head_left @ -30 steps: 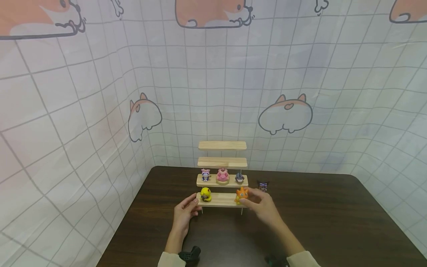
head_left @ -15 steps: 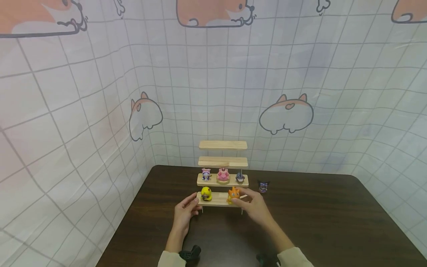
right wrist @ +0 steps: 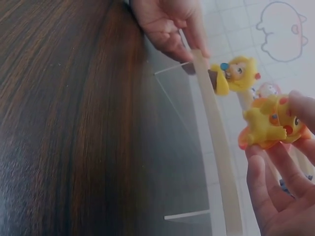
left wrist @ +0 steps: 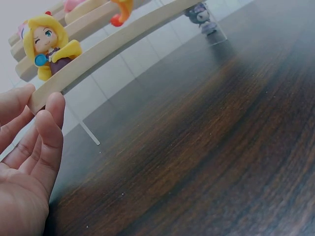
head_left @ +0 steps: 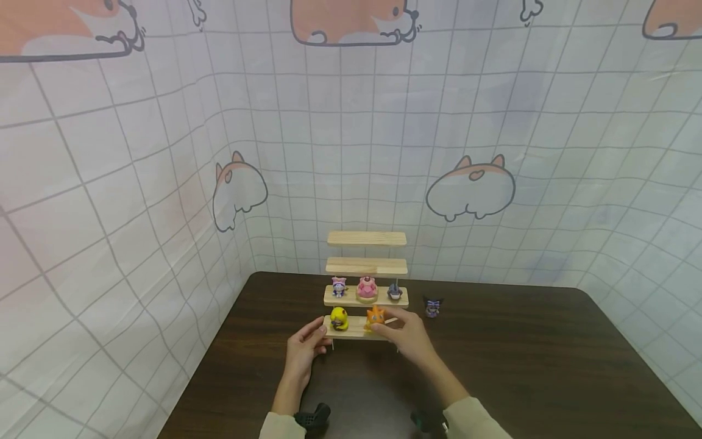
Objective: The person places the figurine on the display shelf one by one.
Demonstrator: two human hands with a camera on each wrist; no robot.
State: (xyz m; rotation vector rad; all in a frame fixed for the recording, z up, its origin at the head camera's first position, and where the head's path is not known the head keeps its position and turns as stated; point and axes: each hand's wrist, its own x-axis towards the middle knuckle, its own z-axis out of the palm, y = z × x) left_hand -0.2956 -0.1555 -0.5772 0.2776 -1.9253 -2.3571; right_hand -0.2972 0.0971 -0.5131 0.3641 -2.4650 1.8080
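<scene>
At the left end of the lowest wooden shelf (head_left: 356, 335), my left hand (head_left: 301, 350) pinches the board between thumb and fingers. My right hand (head_left: 412, 340) holds a yellow figurine in an orange hooded costume (right wrist: 268, 123) by its sides. In the right wrist view its feet hang slightly off the board. A yellow-haired doll figurine (left wrist: 47, 44) stands upright on that same shelf, close to my left fingers. On the shelf behind are a small pink-and-purple figurine (head_left: 339, 287), a pink figurine on a round base (head_left: 367, 289) and a grey-blue figurine (head_left: 394, 292).
Two bare upper shelves (head_left: 366, 266) rise behind on the same stepped stand, which has thin clear supports (left wrist: 88, 132). A dark-eared purple figurine (head_left: 432, 307) stands on the dark wooden table (head_left: 521, 353), right of the stand. A patterned curtain (head_left: 373, 152) hangs behind.
My right hand has moved left along the lowest shelf with the orange-hooded figurine, from the right end toward the middle. My left hand has stayed on the shelf's left end.
</scene>
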